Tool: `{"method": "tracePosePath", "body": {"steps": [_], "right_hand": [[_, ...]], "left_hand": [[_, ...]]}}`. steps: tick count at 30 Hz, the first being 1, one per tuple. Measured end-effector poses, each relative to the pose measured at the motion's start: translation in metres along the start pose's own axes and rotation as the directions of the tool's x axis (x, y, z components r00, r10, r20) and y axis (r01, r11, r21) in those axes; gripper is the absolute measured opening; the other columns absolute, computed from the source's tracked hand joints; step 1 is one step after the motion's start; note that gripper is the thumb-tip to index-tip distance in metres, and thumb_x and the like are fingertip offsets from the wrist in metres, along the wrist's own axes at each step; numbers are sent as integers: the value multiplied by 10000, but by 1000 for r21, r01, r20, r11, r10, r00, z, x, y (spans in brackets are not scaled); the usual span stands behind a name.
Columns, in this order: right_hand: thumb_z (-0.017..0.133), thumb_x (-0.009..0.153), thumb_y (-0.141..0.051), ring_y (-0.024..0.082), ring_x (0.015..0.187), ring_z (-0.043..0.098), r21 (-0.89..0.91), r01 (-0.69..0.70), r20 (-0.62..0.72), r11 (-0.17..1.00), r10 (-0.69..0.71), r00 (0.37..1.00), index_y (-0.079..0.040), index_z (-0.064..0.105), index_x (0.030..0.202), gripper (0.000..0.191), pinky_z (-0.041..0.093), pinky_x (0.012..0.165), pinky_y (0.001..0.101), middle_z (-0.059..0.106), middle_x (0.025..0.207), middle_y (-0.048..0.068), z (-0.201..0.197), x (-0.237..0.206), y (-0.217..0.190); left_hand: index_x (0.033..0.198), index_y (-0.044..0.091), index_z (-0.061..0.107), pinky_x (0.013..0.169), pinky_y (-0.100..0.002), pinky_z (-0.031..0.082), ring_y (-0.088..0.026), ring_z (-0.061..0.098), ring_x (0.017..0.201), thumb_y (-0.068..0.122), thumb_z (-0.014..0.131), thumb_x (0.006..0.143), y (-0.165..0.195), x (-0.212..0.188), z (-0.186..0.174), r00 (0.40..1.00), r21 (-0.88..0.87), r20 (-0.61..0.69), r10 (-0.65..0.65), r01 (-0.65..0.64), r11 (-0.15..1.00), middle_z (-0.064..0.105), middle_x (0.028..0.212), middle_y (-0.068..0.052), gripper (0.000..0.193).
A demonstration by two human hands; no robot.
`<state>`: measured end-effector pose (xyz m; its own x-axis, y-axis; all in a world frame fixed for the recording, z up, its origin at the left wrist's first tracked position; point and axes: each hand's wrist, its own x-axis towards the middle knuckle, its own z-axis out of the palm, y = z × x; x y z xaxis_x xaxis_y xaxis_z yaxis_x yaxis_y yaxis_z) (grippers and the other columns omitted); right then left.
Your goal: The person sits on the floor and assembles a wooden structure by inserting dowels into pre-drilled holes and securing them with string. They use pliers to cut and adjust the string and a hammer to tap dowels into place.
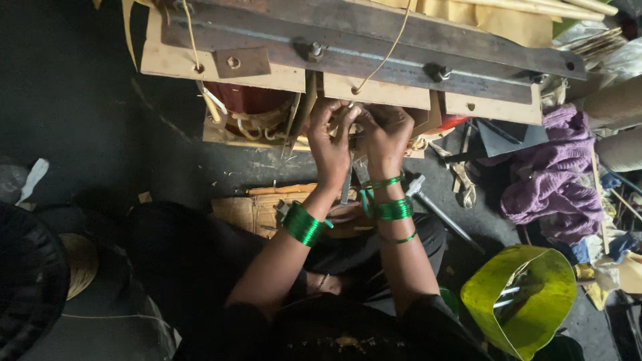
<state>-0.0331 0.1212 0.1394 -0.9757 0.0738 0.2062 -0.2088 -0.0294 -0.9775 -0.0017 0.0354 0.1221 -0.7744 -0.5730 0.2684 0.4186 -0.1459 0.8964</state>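
Both my hands reach up to the underside of a large metal-framed assembly (374, 50) with pale board panels and bolts. My left hand (329, 137) and my right hand (384, 134) are pressed close together, fingers curled around something small at the panel's lower edge (351, 107); what they pinch is hidden. Green bangles ring both wrists. A reddish wound coil (244, 107) with tan cords sits to the left of my hands. A thin cord (391, 47) hangs down to the panel above them.
A hammer-like metal tool (438, 210) lies on the dark floor by my right wrist. A curled yellow-green sheet (518, 297) stands at lower right. Purple cloth (555, 177) and mixed clutter fill the right side. A piece of cardboard (251, 210) lies by my knees.
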Motion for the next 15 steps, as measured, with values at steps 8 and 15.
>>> {"method": "tracePosePath", "body": {"steps": [8, 15], "right_hand": [[640, 932, 88, 172, 916, 684, 596, -110, -2, 795, 138, 990, 18, 665, 1036, 128, 551, 851, 298, 709, 984, 91, 12, -9, 5], [636, 998, 58, 167, 884, 652, 785, -192, 117, 589, 165, 979, -74, 597, 920, 159, 537, 843, 297, 703, 996, 91, 14, -24, 8]], "left_hand": [[1117, 26, 670, 882, -310, 596, -196, 746, 1019, -24, 758, 890, -7, 8, -11, 986, 160, 92, 141, -155, 975, 753, 1083, -98, 249], [1080, 42, 632, 879, -337, 601, -207, 754, 991, -7, 792, 854, -14, 11, -10, 965, 230, 61, 256, -263, 937, 742, 1039, -79, 281]]}}
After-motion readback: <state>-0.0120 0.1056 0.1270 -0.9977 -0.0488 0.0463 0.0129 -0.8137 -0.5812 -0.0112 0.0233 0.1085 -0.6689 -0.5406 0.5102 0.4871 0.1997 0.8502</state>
